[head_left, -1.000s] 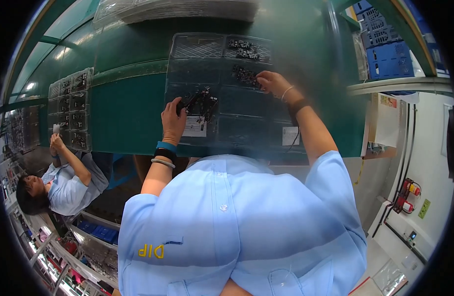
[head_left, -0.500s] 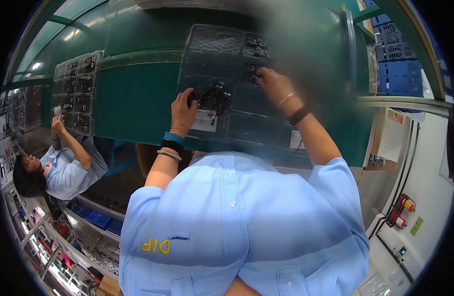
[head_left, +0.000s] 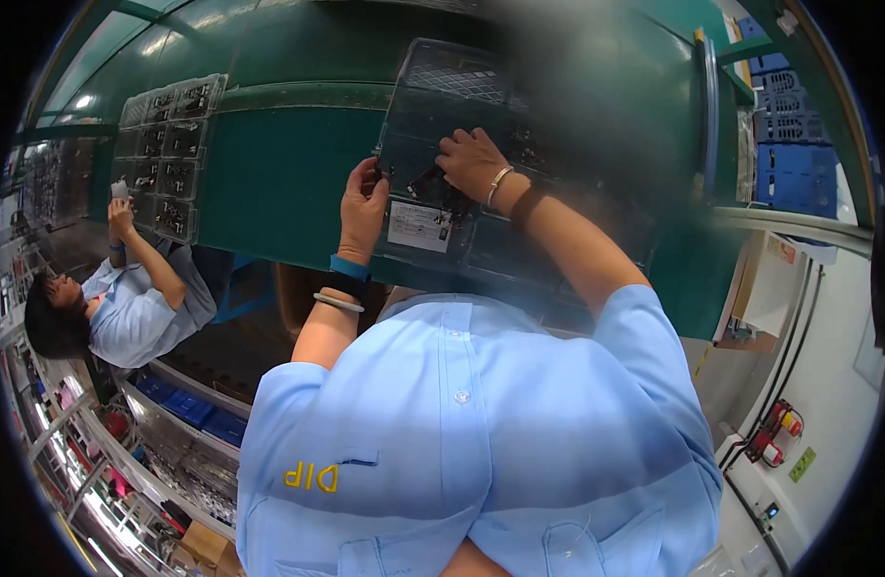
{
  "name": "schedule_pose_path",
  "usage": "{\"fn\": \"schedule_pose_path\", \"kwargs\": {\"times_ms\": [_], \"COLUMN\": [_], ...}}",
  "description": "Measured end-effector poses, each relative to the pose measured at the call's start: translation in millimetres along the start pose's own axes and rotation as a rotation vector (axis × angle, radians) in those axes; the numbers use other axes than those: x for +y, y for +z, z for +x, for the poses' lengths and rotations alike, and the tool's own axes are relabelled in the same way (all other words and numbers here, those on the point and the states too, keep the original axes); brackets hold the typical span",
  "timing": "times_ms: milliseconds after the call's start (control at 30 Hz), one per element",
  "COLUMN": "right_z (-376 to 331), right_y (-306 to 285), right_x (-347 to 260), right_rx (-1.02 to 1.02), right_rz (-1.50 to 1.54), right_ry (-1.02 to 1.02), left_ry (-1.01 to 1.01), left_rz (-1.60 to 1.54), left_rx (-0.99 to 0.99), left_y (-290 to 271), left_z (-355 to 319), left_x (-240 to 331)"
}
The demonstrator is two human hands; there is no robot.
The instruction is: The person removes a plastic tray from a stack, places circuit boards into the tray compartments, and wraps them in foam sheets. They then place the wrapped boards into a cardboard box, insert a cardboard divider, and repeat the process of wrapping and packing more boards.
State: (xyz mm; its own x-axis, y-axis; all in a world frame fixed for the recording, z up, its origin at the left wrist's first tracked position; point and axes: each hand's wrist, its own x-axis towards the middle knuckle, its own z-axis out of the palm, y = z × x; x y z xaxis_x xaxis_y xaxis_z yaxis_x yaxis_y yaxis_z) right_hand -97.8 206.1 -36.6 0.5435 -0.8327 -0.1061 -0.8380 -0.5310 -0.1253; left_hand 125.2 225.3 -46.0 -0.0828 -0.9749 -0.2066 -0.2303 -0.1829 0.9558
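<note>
A clear compartment tray (head_left: 442, 72) with small dark parts and a white label (head_left: 418, 226) lies on the green surface (head_left: 279, 183) in front of me. My left hand (head_left: 363, 207), with a blue band and a bracelet at the wrist, closes its fingers on the tray's left edge. My right hand (head_left: 473, 159), bracelet on the wrist, bends down over a dark part (head_left: 431, 185) in a middle compartment, fingertips pinching it. My light blue shirt hides the tray's near edge.
At the left a co-worker (head_left: 125, 308) in a light blue shirt reaches up to a second compartment tray (head_left: 163, 154). Blue crates (head_left: 793, 173) stand at the upper right. Shelves with bins (head_left: 187, 409) run along the lower left. A red and yellow device (head_left: 774, 438) hangs on the white wall.
My right hand has come from the tray's upper right compartments to the middle, next to my left hand. The left hand shifted from the dark part to the tray's left edge.
</note>
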Motion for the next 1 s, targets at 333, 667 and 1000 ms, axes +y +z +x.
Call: {"fn": "schedule_pose_path", "kwargs": {"times_ms": [333,667,1000], "right_z": [-0.5,15.3,80.0], "right_y": [-13.4,-19.4,-27.8], "right_x": [-8.1,-8.9,114.1], "right_rx": [0.095,-0.035,0.367], "right_rz": [0.171,0.162,0.49], "right_ry": [-0.041,-0.089,0.306], "left_ry": [-0.115,-0.123,-0.116], "left_rz": [-0.197,-0.113,-0.082], "left_rx": [-0.016,-0.007,-0.026], "left_y": [-16.8,-15.8,-16.6], "left_z": [-8.1,-4.3,-2.9], "left_x": [-17.8,-17.3,-13.6]}}
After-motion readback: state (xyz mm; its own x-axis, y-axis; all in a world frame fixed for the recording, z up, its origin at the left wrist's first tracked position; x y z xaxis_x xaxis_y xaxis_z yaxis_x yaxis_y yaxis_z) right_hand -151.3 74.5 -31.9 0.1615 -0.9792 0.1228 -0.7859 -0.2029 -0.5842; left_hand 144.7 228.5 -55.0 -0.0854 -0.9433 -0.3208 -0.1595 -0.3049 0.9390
